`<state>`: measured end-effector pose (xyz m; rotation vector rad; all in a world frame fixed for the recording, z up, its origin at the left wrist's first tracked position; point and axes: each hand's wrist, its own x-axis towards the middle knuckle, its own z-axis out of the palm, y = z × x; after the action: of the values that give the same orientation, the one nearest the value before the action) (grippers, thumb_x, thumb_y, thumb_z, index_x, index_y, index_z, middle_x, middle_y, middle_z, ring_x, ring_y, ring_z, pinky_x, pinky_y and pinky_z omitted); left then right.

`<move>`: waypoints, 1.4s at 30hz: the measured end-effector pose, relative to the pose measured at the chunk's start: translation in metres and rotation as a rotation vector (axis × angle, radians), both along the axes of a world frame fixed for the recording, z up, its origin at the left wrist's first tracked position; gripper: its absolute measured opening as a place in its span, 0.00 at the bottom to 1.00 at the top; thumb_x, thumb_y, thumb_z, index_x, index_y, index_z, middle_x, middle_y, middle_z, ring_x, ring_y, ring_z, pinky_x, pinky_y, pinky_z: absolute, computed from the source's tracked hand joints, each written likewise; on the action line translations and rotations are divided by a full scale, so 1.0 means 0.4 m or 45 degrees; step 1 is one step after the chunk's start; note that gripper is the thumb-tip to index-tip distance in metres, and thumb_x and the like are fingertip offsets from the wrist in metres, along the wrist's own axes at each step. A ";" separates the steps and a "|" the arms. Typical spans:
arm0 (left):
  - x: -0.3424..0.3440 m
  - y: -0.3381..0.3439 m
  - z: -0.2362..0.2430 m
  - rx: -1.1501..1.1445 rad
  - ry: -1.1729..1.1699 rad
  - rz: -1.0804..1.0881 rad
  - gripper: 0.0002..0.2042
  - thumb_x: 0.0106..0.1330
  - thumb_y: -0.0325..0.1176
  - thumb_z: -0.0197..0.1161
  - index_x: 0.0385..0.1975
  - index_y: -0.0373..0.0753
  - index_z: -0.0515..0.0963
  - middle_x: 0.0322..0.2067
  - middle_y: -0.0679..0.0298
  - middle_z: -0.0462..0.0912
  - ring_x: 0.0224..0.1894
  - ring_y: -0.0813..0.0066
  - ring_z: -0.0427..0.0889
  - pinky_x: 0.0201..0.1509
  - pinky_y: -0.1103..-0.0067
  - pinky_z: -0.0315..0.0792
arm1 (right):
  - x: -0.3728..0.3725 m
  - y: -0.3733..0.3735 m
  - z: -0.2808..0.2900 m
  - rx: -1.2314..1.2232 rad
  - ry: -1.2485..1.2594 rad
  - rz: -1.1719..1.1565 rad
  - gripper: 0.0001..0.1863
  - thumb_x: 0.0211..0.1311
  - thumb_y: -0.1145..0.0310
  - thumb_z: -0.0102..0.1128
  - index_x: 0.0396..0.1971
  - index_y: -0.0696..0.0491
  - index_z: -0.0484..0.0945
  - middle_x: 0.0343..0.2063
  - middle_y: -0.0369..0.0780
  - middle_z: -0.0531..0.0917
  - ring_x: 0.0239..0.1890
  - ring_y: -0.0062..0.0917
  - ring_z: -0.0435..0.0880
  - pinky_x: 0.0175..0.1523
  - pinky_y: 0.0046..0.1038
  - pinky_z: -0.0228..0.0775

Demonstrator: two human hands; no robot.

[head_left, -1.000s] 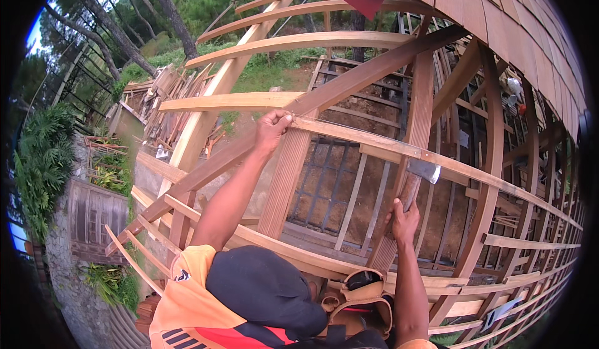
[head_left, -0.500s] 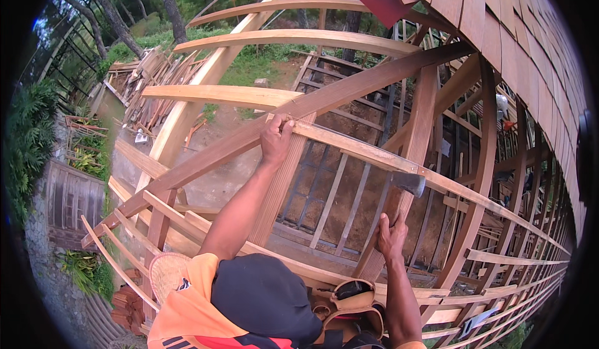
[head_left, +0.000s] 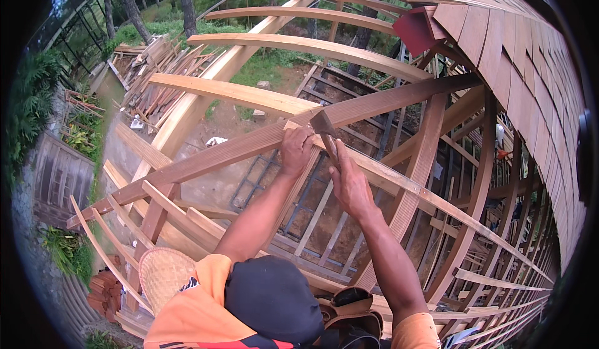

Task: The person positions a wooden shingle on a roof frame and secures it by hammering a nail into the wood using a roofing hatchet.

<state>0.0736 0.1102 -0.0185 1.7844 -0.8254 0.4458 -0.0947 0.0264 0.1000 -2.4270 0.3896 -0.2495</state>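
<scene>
My left hand [head_left: 297, 151] is closed at the upper end of a long pale wooden batten [head_left: 405, 181], where it meets a dark sloping beam [head_left: 224, 144]. Whether a nail is also between those fingers cannot be made out. In my right hand [head_left: 353, 184] is a hatchet [head_left: 322, 126], gripped by its handle. Its metal head is close beside my left fingers, over the batten and the beam. The batten runs down to the right across brown upright-looking rafters [head_left: 421, 155].
Wooden shingles [head_left: 530, 93] cover the roof at the right. Pale curved battens [head_left: 237, 93] jut out over the left side. Far below are a timber pile [head_left: 156, 81] and bare ground. A brown tool pouch [head_left: 352, 305] hangs at my waist; a woven straw piece [head_left: 163, 274] shows beside my orange clothing.
My right hand has swung the hatchet up and left, from over a rafter to beside my left hand. The left hand stays at the batten's end. The view has shifted slightly.
</scene>
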 end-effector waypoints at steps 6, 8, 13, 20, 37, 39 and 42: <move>0.000 0.014 -0.008 -0.018 0.025 -0.013 0.03 0.63 0.26 0.63 0.34 0.37 0.79 0.36 0.57 0.84 0.38 0.55 0.78 0.47 0.65 0.70 | 0.014 0.003 0.011 -0.090 0.224 0.018 0.36 0.67 0.74 0.56 0.73 0.53 0.54 0.53 0.60 0.78 0.51 0.58 0.79 0.55 0.48 0.73; -0.004 0.012 -0.007 -0.039 0.021 0.000 0.03 0.62 0.26 0.63 0.34 0.37 0.80 0.36 0.57 0.84 0.39 0.55 0.78 0.47 0.65 0.70 | 0.003 0.021 0.018 -0.163 -0.366 0.068 0.35 0.70 0.71 0.55 0.74 0.48 0.53 0.47 0.59 0.79 0.45 0.59 0.82 0.47 0.52 0.76; 0.000 0.017 -0.009 -0.021 0.046 -0.012 0.04 0.62 0.26 0.63 0.35 0.37 0.80 0.36 0.57 0.84 0.40 0.55 0.79 0.49 0.65 0.70 | 0.004 0.055 0.022 -0.177 -0.658 0.091 0.36 0.68 0.73 0.55 0.74 0.50 0.53 0.44 0.58 0.81 0.44 0.59 0.81 0.46 0.53 0.75; 0.016 0.040 -0.020 -0.068 0.064 -0.083 0.04 0.62 0.26 0.65 0.35 0.36 0.80 0.36 0.57 0.85 0.40 0.57 0.80 0.47 0.66 0.72 | -0.077 0.007 -0.020 0.127 -0.152 -0.061 0.33 0.67 0.73 0.56 0.71 0.54 0.56 0.50 0.62 0.79 0.53 0.60 0.78 0.56 0.49 0.72; 0.180 0.073 -0.024 0.413 0.265 -0.074 0.14 0.66 0.32 0.50 0.46 0.31 0.75 0.59 0.44 0.75 0.61 0.47 0.72 0.65 0.59 0.64 | -0.454 -0.115 -0.300 0.763 -0.382 -0.844 0.15 0.70 0.64 0.60 0.44 0.59 0.70 0.18 0.36 0.77 0.18 0.20 0.76 0.26 0.24 0.68; 0.180 0.074 -0.011 0.512 0.456 0.044 0.13 0.69 0.35 0.49 0.44 0.31 0.74 0.55 0.43 0.76 0.56 0.46 0.74 0.58 0.58 0.65 | -0.454 -0.117 -0.295 0.734 -0.388 -0.837 0.15 0.70 0.64 0.60 0.44 0.60 0.69 0.17 0.36 0.77 0.19 0.21 0.77 0.26 0.24 0.68; 0.200 0.067 -0.038 0.609 0.290 0.104 0.14 0.73 0.38 0.48 0.43 0.31 0.72 0.45 0.41 0.78 0.48 0.43 0.76 0.52 0.57 0.65 | -0.465 -0.121 -0.299 0.622 -0.365 -0.755 0.17 0.67 0.66 0.58 0.46 0.61 0.67 0.17 0.37 0.77 0.19 0.23 0.77 0.27 0.25 0.69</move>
<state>0.1536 0.1369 -0.0339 2.2667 -0.7391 0.0921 -0.2807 -0.0220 -0.0196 -1.7210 0.9143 -0.6635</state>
